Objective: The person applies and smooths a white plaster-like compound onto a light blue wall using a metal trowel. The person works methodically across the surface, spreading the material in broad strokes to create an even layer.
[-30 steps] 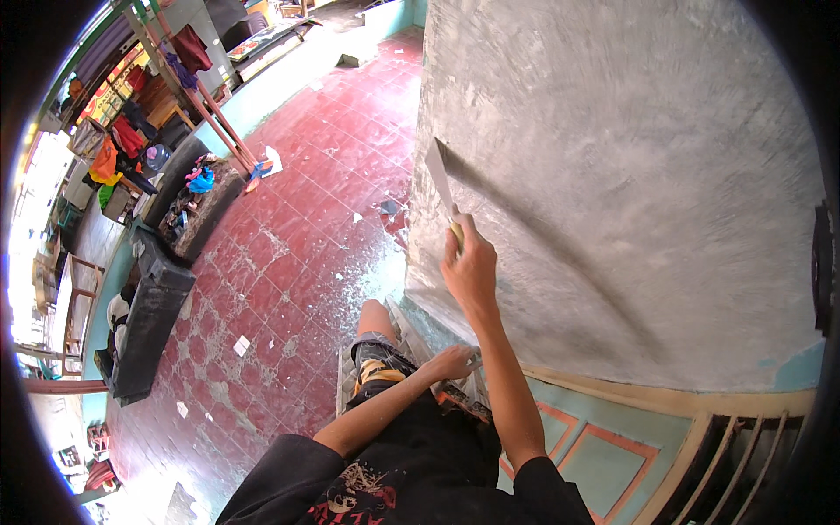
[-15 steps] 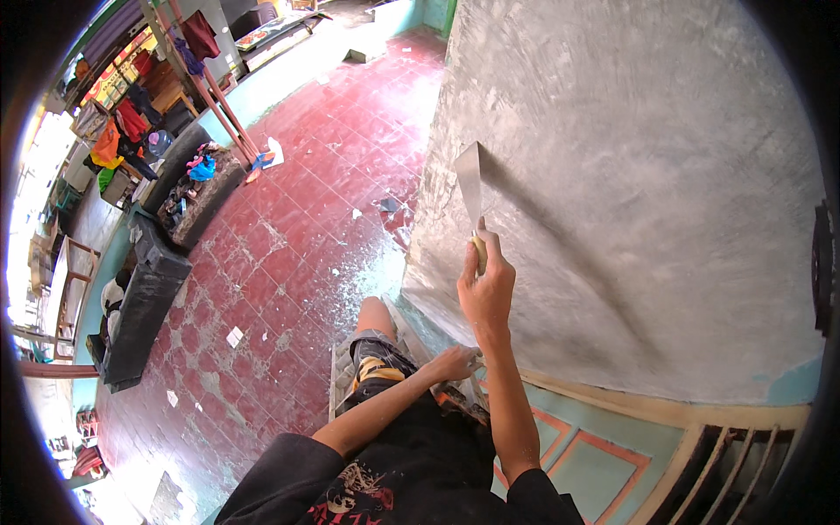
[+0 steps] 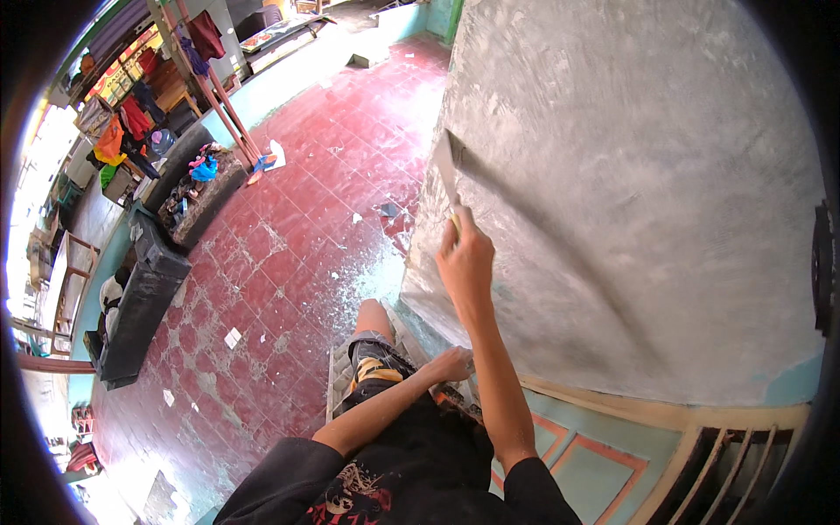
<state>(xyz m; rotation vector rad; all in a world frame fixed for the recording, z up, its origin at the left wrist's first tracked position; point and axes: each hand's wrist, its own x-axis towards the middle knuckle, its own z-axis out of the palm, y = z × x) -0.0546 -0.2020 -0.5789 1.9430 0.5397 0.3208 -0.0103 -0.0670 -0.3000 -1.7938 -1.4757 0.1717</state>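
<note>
While the fingers of the right hand (image 3: 466, 262) are clamped around its handle, a flat metal scraper (image 3: 447, 168) stands nearly upright with its blade against the grey plastered wall (image 3: 630, 175). Lower down, the left hand (image 3: 451, 363) rests by the raised knee (image 3: 374, 317), its fingers curled together, perhaps on something small, though the view is too poor to tell. Beyond lies a red tiled floor (image 3: 297, 236) flecked with white dust, a dark sofa (image 3: 140, 297) well apart at the left.
</note>
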